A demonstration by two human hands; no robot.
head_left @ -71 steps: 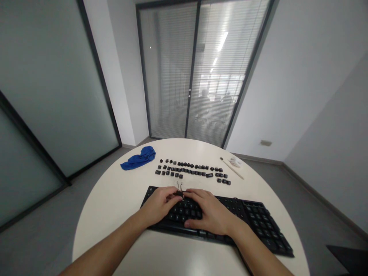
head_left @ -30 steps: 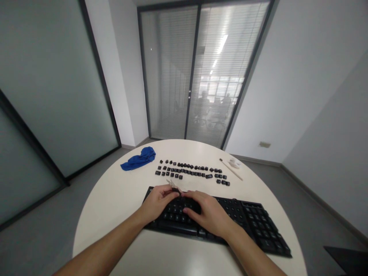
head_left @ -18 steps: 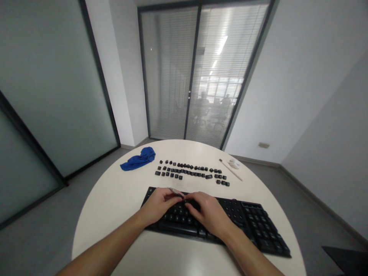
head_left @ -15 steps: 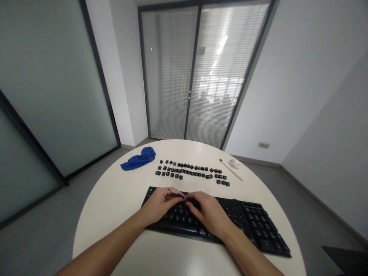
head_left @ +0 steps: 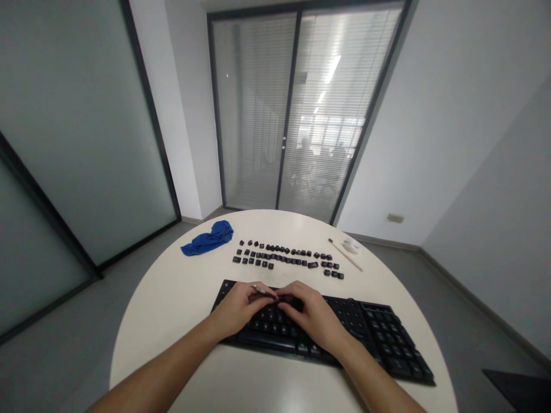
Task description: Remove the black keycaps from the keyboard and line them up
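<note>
A black keyboard (head_left: pixel 379 321) lies across the near half of the table, slightly slanted. My left hand (head_left: pixel 238 305) is over its left part, closed on a thin tool (head_left: pixel 260 291) with a shiny metal part and a dark end. The tool's kind is too small to make out. Against the left fingertips, my right hand (head_left: pixel 310 314) is closed in a pinch above the upper key rows. Whatever lies between its fingers is hidden. Beyond the keyboard, several loose black keycaps (head_left: pixel 287 259) stand in rows.
A crumpled blue cloth (head_left: pixel 209 239) lies at the table's far left. At the far right are a thin brush (head_left: pixel 346 255) with a pale handle and a small whitish item (head_left: pixel 350 245). The round white table (head_left: pixel 163 321) has a curved edge; a glass partition stands behind it.
Both hands stay at nearly the same spot over the keyboard. The tool in my left hand has tilted and shows more of its length. The loose keycaps have not moved.
</note>
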